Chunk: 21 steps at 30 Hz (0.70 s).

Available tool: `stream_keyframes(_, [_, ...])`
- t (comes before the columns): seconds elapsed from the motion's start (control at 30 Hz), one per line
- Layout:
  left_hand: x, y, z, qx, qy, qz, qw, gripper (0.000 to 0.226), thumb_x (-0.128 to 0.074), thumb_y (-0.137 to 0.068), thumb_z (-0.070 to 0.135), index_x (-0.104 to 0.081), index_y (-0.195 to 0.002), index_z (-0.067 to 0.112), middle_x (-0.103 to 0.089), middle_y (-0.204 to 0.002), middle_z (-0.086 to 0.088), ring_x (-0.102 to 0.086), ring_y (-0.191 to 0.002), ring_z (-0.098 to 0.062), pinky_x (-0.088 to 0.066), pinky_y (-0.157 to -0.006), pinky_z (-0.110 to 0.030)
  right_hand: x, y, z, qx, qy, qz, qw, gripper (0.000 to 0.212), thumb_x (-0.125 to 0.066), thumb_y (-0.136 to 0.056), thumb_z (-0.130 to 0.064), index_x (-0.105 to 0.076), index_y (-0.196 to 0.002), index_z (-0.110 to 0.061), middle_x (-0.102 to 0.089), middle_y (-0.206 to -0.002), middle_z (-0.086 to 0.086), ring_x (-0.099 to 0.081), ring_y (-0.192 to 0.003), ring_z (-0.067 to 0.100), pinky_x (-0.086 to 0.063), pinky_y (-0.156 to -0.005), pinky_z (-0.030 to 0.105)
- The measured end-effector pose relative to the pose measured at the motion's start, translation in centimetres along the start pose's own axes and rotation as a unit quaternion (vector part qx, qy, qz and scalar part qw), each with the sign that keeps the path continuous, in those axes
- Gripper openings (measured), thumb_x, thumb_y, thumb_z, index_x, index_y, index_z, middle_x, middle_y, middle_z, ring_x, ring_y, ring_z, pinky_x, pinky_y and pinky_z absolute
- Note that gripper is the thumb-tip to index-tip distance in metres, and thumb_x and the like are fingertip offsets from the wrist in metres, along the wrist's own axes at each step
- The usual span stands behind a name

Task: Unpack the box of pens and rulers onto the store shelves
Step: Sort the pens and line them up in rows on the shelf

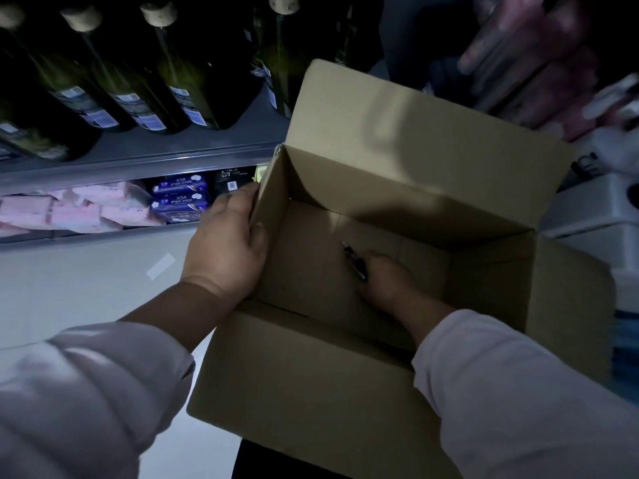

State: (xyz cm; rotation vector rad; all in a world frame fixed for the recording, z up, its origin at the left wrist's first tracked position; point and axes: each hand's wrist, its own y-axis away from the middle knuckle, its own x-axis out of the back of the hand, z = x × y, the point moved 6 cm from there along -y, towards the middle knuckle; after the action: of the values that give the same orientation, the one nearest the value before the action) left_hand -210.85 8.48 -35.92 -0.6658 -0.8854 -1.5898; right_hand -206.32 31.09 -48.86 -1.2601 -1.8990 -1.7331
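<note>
White-sleeved right hand (387, 281) pinches what seems a pen (354, 259), tip aimed far-left, inside box (311, 375); left hand (228, 243) grips its wall.

Left hand (226, 243): grips the box (415, 140) wall, thumb inside; forearm (179, 312) reaches toward 1 o'clock.
Right hand (383, 280): fingers curled round a pen (356, 261), its tip toward 11 o'clock.
Sleeves (86, 392): pale, both wrists bare.

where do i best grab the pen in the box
By its barrel, from above through the open top: the pen seems to lie on the box floor, with walls blocking the sides. The right hand grips its near end that way.
</note>
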Motion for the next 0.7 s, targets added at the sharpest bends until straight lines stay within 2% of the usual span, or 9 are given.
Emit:
stream_keyframes(0.07, [0.1, 0.0, 0.0, 0.005, -0.007, -0.003, 1.0, 0.055, -0.049, -0.092, 0.015, -0.033, -0.145, 0.02, -0.048, -0.132, -0.014, -0.046, -0.118, -0.032, -0.041, -0.094, -0.039, 0.2, -0.2, 0.4, -0.008, -0.011, -0.007, 1.0, 0.04, -0.056, -0.092, -0.016, -0.05, -0.131, -0.017, -0.057, -0.128, 0.011, -0.054, -0.115, 0.03, -0.043, -0.09, 0.032])
stream_keyframes(0.13, [0.1, 0.0, -0.1, 0.008, -0.014, -0.01, 1.0, 0.056, -0.048, -0.092, 0.017, -0.031, -0.146, 0.018, -0.046, -0.134, -0.015, -0.044, -0.121, -0.032, -0.039, -0.097, -0.039, 0.5, -0.3, 0.6, -0.019, -0.071, -0.037, 0.997, 0.037, -0.055, -0.093, -0.014, -0.052, -0.13, -0.017, -0.057, -0.125, 0.012, -0.054, -0.113, 0.029, -0.042, -0.088, 0.031])
stream_keyframes(0.23, [0.6, 0.2, 0.3, 0.023, -0.02, -0.024, 0.999, 0.057, -0.05, -0.093, 0.02, -0.03, -0.146, 0.016, -0.043, -0.138, -0.016, -0.039, -0.125, -0.033, -0.035, -0.102, -0.041, 1.9, 0.6, -0.1, -0.002, -0.204, -0.061, 0.977, 0.026, -0.059, -0.09, -0.009, -0.058, -0.111, -0.024, -0.061, -0.107, 0.008, -0.058, -0.102, 0.026, -0.042, -0.081, 0.027])
stream_keyframes(0.33, [2.1, 0.5, 1.6, 0.022, -0.041, -0.009, 0.999, 0.059, -0.054, -0.091, 0.025, -0.032, -0.145, 0.014, -0.042, -0.14, -0.017, -0.036, -0.128, -0.035, -0.03, -0.108, -0.042, 4.7, 2.8, -1.9, 0.027, -0.306, -0.066, 0.95, 0.02, -0.062, -0.087, -0.005, -0.059, -0.088, -0.024, -0.062, -0.089, 0.002, -0.059, -0.08, 0.02, -0.047, -0.07, 0.031])
stream_keyframes(0.43, [4.3, 0.9, 4.6, -0.007, -0.056, 0.019, 0.998, 0.06, -0.055, -0.091, 0.03, -0.033, -0.144, 0.012, -0.041, -0.142, -0.015, -0.033, -0.132, -0.032, -0.023, -0.112, -0.042, 8.4, 5.8, -4.2, 0.06, -0.367, -0.057, 0.927, 0.02, -0.063, -0.086, -0.006, -0.062, -0.089, -0.026, -0.066, -0.09, 0.003, -0.064, -0.088, 0.021, -0.051, -0.081, 0.036])
stream_keyframes(0.5, [5.5, 1.6, 7.0, -0.022, -0.02, 0.01, 1.0, 0.061, -0.054, -0.092, 0.03, -0.031, -0.145, 0.014, -0.041, -0.143, -0.011, -0.034, -0.132, -0.028, -0.024, -0.11, -0.037, 11.1, 8.0, -5.8, 0.081, -0.435, -0.054, 0.895, 0.019, -0.061, -0.088, -0.004, -0.063, -0.091, -0.023, -0.068, -0.088, 0.004, -0.065, -0.09, 0.019, -0.05, -0.082, 0.032])
stream_keyframes(0.6, [6.3, 2.8, 10.4, -0.036, 0.115, -0.061, 0.991, 0.062, -0.055, -0.092, 0.032, -0.029, -0.146, 0.017, -0.047, -0.138, -0.004, -0.044, -0.128, -0.019, -0.034, -0.108, -0.033, 14.9, 11.6, -8.2, 0.109, -0.558, -0.06, 0.82, 0.02, -0.053, -0.091, 0.002, -0.063, -0.092, -0.016, -0.068, -0.079, 0.002, -0.065, -0.08, 0.016, -0.052, -0.076, 0.03])
stream_keyframes(0.67, [6.7, 4.0, 12.7, -0.009, 0.237, -0.141, 0.961, 0.059, -0.057, -0.09, 0.038, -0.035, -0.142, 0.02, -0.055, -0.131, 0.0, -0.052, -0.122, -0.015, -0.04, -0.105, -0.037, 17.4, 14.0, -9.5, 0.123, -0.64, -0.066, 0.755, 0.019, -0.05, -0.093, 0.003, -0.061, -0.093, -0.012, -0.066, -0.076, 0.003, -0.064, -0.076, 0.017, -0.054, -0.071, 0.029])
stream_keyframes(0.7, [6.9, 4.5, 13.8, 0.001, 0.282, -0.172, 0.944, 0.049, -0.057, -0.088, 0.041, -0.044, -0.133, 0.025, -0.061, -0.123, 0.004, -0.056, -0.116, -0.014, -0.043, -0.103, -0.039, 18.6, 15.2, -10.0, 0.13, -0.668, -0.07, 0.729, 0.018, -0.049, -0.093, 0.002, -0.061, -0.093, -0.011, -0.066, -0.074, 0.003, -0.064, -0.075, 0.017, -0.055, -0.068, 0.027])
